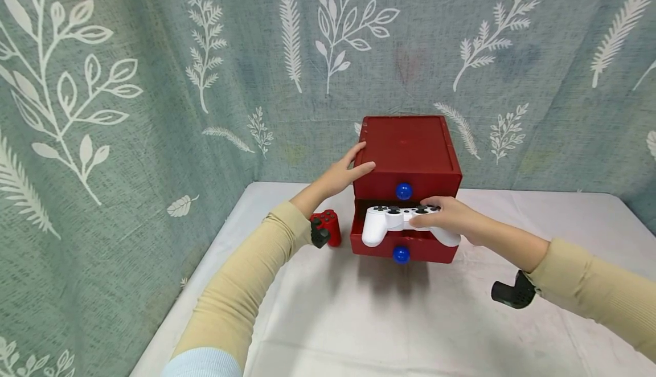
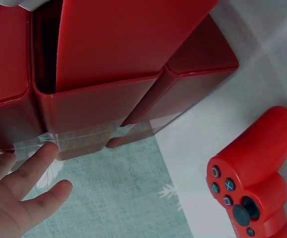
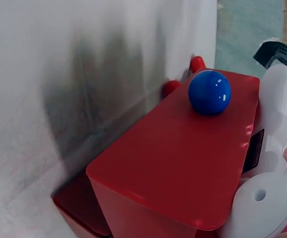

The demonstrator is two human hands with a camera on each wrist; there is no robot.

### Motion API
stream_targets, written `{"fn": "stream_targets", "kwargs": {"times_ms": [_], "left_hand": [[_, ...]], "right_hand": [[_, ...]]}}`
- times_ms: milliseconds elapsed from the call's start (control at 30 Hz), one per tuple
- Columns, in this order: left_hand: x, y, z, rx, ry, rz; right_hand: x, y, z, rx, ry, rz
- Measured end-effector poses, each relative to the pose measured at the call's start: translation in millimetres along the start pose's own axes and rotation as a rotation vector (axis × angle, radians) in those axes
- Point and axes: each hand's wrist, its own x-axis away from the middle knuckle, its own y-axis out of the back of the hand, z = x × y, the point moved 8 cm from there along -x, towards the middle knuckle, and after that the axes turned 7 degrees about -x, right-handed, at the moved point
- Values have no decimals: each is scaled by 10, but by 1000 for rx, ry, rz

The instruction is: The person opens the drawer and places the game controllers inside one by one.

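Note:
A small red two-drawer cabinet [image 1: 405,144] stands on the table with its lower drawer [image 1: 430,251] pulled out. My right hand [image 1: 453,218] holds a white game controller [image 1: 376,228] by its right side, thumb over the face. The controller lies across the drawer opening, close over the front panel; in the right wrist view its grip [image 3: 262,203] overlaps the panel's edge. At the cabinet's upper left edge is my left hand [image 1: 344,173], its fingers spread and holding nothing. A red game controller [image 1: 332,230] sits left of the cabinet, partly hidden by the left wrist.
Blue round knobs mark the upper drawer [image 1: 376,184] and the lower one, whose knob [image 1: 401,255] juts toward me. White cloth covers the table [image 1: 318,320]. Behind and to the left hangs a green leaf-patterned curtain [image 1: 230,69].

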Motion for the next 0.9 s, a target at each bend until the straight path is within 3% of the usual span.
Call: {"fn": "stream_targets", "kwargs": {"times_ms": [433, 900], "left_hand": [[3, 5, -3, 1, -2, -2], [8, 4, -3, 15, 3, -8]], "right_hand": [[88, -74, -50, -49, -50, 49], [183, -85, -62, -96, -26, 74]]}}
